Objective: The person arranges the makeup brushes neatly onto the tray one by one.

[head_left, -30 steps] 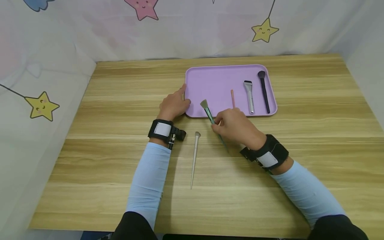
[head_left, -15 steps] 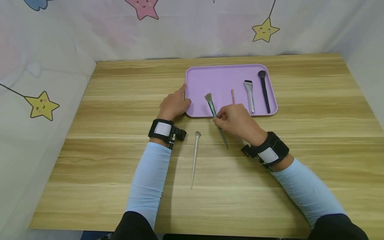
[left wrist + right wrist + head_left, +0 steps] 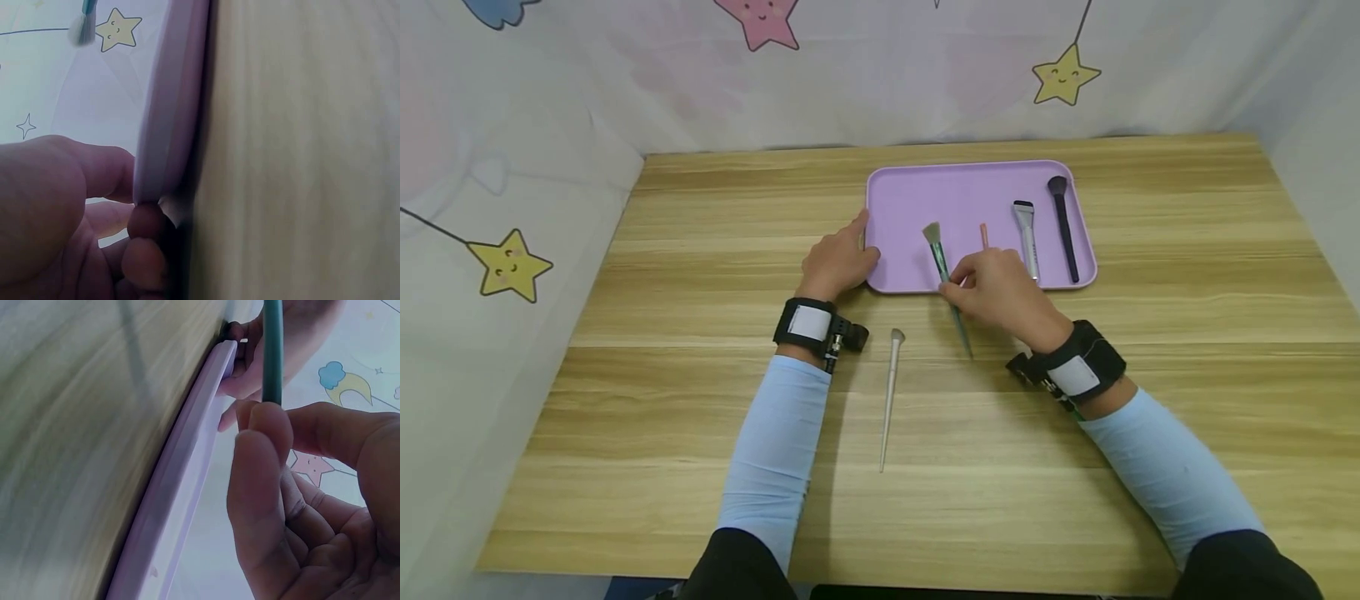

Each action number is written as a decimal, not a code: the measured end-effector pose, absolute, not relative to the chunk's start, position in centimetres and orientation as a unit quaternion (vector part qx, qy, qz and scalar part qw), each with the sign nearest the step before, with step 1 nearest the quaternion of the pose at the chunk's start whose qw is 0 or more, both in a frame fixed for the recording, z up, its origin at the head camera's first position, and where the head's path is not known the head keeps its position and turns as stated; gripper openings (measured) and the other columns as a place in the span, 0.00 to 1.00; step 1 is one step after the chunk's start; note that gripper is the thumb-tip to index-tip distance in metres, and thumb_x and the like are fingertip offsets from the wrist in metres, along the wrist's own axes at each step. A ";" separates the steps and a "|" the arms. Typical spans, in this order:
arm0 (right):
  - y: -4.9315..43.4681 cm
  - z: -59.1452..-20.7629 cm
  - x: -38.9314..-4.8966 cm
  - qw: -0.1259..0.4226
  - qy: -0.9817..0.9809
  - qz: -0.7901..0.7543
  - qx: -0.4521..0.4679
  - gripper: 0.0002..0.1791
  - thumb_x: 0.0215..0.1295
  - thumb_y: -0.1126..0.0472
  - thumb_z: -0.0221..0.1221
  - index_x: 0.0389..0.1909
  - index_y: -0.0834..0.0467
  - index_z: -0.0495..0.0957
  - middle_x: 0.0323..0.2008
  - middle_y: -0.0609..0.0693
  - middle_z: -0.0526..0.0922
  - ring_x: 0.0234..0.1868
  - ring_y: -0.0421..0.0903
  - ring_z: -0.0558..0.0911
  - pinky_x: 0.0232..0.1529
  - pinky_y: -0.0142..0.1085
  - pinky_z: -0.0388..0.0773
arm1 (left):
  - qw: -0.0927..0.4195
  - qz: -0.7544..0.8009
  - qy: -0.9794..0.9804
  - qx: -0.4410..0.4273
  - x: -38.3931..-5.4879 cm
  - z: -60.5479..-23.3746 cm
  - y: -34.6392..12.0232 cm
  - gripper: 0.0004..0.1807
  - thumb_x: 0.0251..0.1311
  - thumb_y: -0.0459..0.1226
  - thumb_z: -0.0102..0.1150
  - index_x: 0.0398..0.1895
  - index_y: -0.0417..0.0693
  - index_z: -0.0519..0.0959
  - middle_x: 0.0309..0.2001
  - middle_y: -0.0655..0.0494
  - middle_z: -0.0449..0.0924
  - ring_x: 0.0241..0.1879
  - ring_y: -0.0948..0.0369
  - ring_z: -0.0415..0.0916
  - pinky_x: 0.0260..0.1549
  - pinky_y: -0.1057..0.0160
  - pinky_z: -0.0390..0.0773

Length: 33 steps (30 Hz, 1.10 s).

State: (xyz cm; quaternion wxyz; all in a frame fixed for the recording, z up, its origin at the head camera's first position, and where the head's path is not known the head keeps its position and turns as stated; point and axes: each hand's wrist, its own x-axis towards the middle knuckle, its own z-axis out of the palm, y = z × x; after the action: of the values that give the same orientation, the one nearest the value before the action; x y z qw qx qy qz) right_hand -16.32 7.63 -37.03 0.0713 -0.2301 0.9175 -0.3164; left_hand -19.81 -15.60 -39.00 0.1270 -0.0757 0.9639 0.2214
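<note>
My left hand point(image 3: 837, 265) grips the left edge of a light purple tray point(image 3: 910, 196), the thumb on its rim and the fingers against its outer side in the left wrist view. A green-handled makeup brush point(image 3: 938, 257) is pinched between thumb and fingers of my right hand point(image 3: 1003, 290). Its bristle end is above the tray's front left part, while the handle tip points back past the front rim. In the right wrist view the green handle point(image 3: 273, 356) rises from the fingertips. Partly behind the right hand, a thin pinkish-orange stick point(image 3: 984, 237) shows over the tray.
On the tray's right side lie a silver flat-topped brush point(image 3: 1027, 237) and a black brush point(image 3: 1063, 227), side by side. A pale slim brush point(image 3: 891, 400) lies on the wooden table point(image 3: 700, 225) in front of the tray. A printed curtain point(image 3: 887, 83) hangs behind.
My right hand has moved slightly forward and right with the green brush, bringing its bristles further over the tray. The left hand stays at the tray's edge.
</note>
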 end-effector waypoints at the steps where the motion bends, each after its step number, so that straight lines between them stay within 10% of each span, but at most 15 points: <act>1: 7.7 -37.0 -16.5 0.071 0.918 -0.317 -0.227 0.12 0.60 0.55 0.62 0.32 0.60 0.86 0.23 0.52 0.86 0.18 0.39 0.80 0.21 0.33 0.73 | 0.128 0.222 0.964 -0.076 -19.8 -39.0 -15.6 0.38 0.61 0.49 0.42 0.76 0.68 0.46 0.72 0.53 0.62 0.33 0.52 0.69 0.25 0.59 0.64; 33: 7.5 -37.0 -19.9 0.161 0.881 -0.427 -0.127 0.14 0.63 0.56 0.61 0.35 0.64 0.83 0.20 0.54 0.85 0.19 0.43 0.83 0.24 0.38 0.82 | 0.130 0.235 0.960 -0.076 -20.0 -39.2 -15.8 0.39 0.61 0.49 0.43 0.76 0.69 0.45 0.70 0.53 0.65 0.26 0.55 0.66 0.22 0.60 0.64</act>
State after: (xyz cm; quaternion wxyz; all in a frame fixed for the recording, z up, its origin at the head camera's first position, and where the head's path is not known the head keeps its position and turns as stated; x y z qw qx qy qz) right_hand -19.94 7.50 -36.96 0.1611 -0.1269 0.8807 -0.4270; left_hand -19.96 -15.82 -39.24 0.1302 -0.0758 0.9602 0.2351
